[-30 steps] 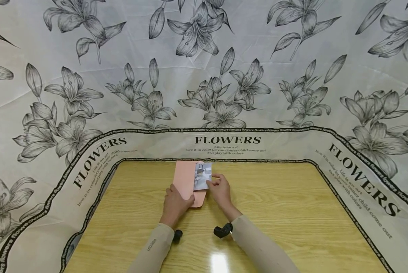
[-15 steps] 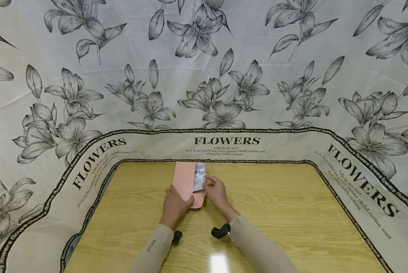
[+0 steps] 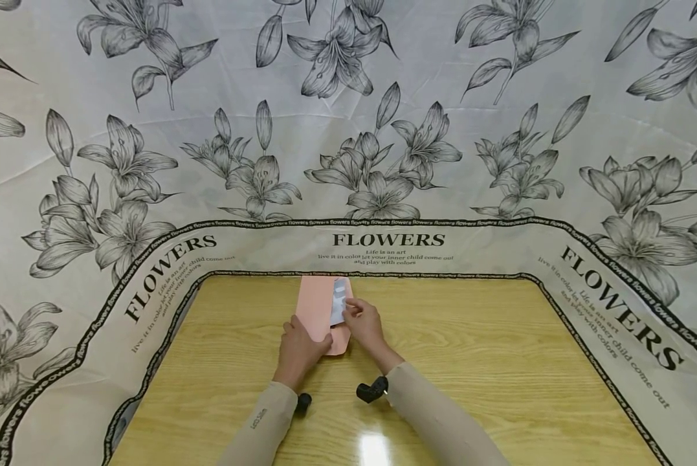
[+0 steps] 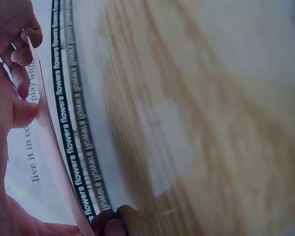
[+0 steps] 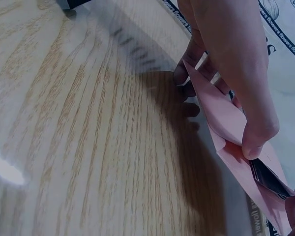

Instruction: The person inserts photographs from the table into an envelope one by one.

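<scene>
A pink envelope (image 3: 313,301) is held up near the table's far edge by my left hand (image 3: 301,353), thumb on its near face and fingers round the outer side. Out of its right-hand opening shows part of a photo (image 3: 338,305), the rest hidden inside. My right hand (image 3: 367,323) pinches the photo's outer edge between thumb and fingertips. In the right wrist view, dark layered edges (image 5: 269,179) lie in the envelope mouth beside the left thumb (image 5: 253,142). The left wrist view sees the envelope (image 4: 56,147) nearly edge-on.
The wood-grain table (image 3: 470,362) reaches up to a flower-printed cloth (image 3: 383,162) that rises behind and along both sides. Black wrist-worn devices, one at the right wrist (image 3: 373,389) and one at the left wrist (image 3: 304,404), hang just over the table.
My right hand has moved left with the photo, and much less of it now sticks out of the envelope. The left hand and the envelope have stayed nearly in place.
</scene>
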A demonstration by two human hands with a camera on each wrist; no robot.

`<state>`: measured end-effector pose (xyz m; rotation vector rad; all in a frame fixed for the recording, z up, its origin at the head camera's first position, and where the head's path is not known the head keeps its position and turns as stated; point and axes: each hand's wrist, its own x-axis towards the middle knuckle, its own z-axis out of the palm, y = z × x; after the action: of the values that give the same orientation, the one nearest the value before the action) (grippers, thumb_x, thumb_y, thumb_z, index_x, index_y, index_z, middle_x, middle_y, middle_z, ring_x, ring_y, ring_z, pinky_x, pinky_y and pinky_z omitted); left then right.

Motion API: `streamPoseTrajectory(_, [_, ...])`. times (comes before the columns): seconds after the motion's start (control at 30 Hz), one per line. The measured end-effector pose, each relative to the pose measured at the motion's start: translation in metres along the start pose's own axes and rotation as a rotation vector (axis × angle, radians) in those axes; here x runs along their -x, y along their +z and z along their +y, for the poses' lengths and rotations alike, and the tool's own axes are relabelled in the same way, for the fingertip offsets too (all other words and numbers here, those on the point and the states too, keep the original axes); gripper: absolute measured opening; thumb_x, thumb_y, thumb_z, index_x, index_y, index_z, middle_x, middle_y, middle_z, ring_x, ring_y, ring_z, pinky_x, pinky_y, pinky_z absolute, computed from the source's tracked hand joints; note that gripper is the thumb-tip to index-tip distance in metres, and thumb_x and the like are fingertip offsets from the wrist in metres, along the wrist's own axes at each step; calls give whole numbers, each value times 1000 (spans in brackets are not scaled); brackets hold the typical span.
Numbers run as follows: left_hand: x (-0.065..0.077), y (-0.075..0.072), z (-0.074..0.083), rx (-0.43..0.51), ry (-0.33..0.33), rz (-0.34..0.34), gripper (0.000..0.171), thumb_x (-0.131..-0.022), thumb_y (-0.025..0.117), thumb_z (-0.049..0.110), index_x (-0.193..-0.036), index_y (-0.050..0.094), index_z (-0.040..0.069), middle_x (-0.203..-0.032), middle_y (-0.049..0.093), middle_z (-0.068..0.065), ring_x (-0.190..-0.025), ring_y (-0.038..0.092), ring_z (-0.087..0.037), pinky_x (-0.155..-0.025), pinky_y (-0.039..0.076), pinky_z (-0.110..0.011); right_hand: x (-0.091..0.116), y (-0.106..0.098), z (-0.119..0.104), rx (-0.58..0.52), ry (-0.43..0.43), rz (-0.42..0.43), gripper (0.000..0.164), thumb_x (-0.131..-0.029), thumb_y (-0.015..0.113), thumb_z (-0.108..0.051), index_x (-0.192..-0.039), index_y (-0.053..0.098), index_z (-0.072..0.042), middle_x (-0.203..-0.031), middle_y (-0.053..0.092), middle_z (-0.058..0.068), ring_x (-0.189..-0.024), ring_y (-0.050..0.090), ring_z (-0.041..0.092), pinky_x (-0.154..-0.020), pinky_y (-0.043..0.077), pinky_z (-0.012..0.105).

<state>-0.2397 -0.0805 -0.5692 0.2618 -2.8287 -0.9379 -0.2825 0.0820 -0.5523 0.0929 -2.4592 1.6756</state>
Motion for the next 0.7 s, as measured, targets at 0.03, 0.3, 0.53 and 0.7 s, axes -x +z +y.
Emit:
streamPoseTrajectory(0.03, [0, 0, 0, 0, 2, 2, 98, -84, 82, 51, -144, 38, -14, -118, 52, -33, -94, 64, -46, -83, 58, -57, -1, 1, 0, 5, 7, 1, 32, -98, 73, -2, -129, 74, 3, -107, 75, 17, -88, 65, 23, -66, 51, 27])
streamPoseTrajectory(0.3, [-1, 0, -1, 6, 17, 13, 96, -84, 82, 50, -142, 40, -14, -115, 52, -31, -91, 63, -44, -80, 58, -56, -3, 11, 0, 42, 32, -2, 33, -98, 73, -6, -130, 75, -1, -108, 76, 14, -94, 71, 27, -74, 59, 37])
streamPoseTrajectory(0.53, [1, -4, 2, 14, 16, 8, 97, -85, 82, 51, -143, 40, -15, -118, 52, -33, -92, 64, -45, -80, 58, -56, -3, 18, 1, 130, 37, 5, 31, -98, 75, -11, -129, 77, -7, -102, 77, 9, -90, 71, 24, -77, 59, 41])
streamPoseTrajectory(0.7, [0, -3, 1, 4, 12, 5, 97, -85, 83, 51, -142, 41, -15, -117, 53, -32, -91, 64, -43, -80, 58, -55, -1, 21, 2, 211, -6, 43, 29, -96, 77, -13, -124, 80, -8, -95, 79, 4, -89, 73, 25, -91, 53, 50])
